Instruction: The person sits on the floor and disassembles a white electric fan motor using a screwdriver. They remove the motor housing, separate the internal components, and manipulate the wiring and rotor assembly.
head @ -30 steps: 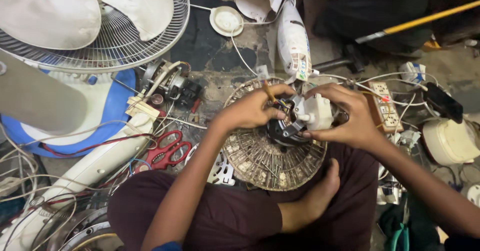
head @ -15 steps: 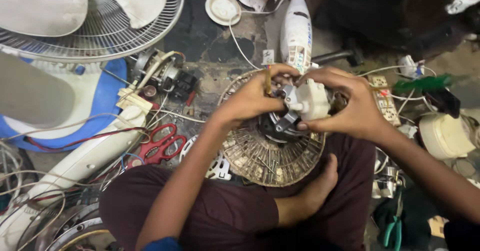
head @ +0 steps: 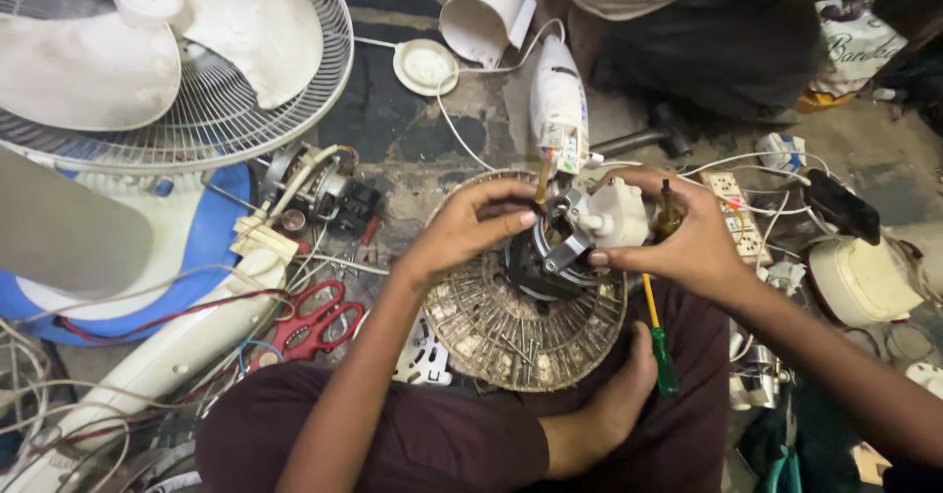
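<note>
- Fingers of the left hand (head: 470,226) pinch the top of the dark fan motor (head: 538,257), thumb and forefinger closed on its metal bracket.
- Fingers of the right hand (head: 688,243) wrap around the white gearbox housing (head: 619,215) on the motor's right side, and also trap the shaft of a screwdriver (head: 656,331) with a yellow and green handle that hangs down past the palm.
- Both sit at the centre of a dusty round rear fan grille (head: 511,326), which rests on the person's lap just above a bare foot (head: 599,410).
- Red scissors (head: 312,328) lie on the floor to the left, near a white fan (head: 177,71) with its guard.
- A white power strip (head: 737,213) lies beyond the right hand.
</note>
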